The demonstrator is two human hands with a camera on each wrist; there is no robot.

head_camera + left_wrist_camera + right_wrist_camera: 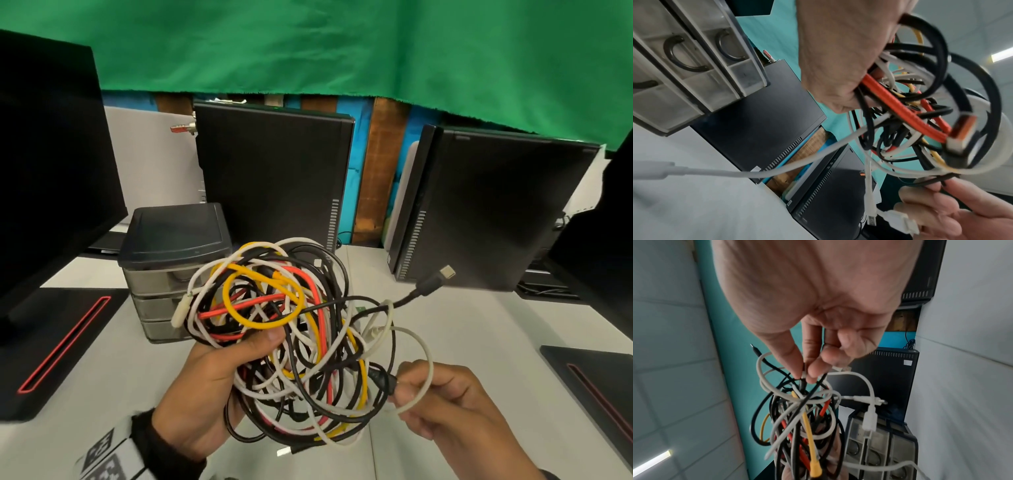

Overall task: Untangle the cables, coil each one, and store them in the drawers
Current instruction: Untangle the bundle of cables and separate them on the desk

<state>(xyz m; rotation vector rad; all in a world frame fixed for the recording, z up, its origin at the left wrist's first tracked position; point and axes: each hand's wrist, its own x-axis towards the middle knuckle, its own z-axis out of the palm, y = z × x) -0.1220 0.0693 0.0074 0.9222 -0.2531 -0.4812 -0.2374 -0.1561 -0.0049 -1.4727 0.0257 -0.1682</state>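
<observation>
Black, white, orange and yellow cables (291, 329) hang knotted above the surface, clenched in my left hand (205, 387); my right hand (455, 407), just rightward, pinches a black plug (383, 377) at the bundle's edge.

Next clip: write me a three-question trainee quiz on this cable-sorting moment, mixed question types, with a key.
1. True or false: the cable tangle lies on the white table.
2. What does the right hand pinch? A) a yellow plug B) black and white strands C) a drawer handle
3. How many drawers does the drawer unit show, and are they closed?

Key: 1. False, the left hand holds it up. 2. B. 3. Three, all closed.
</observation>
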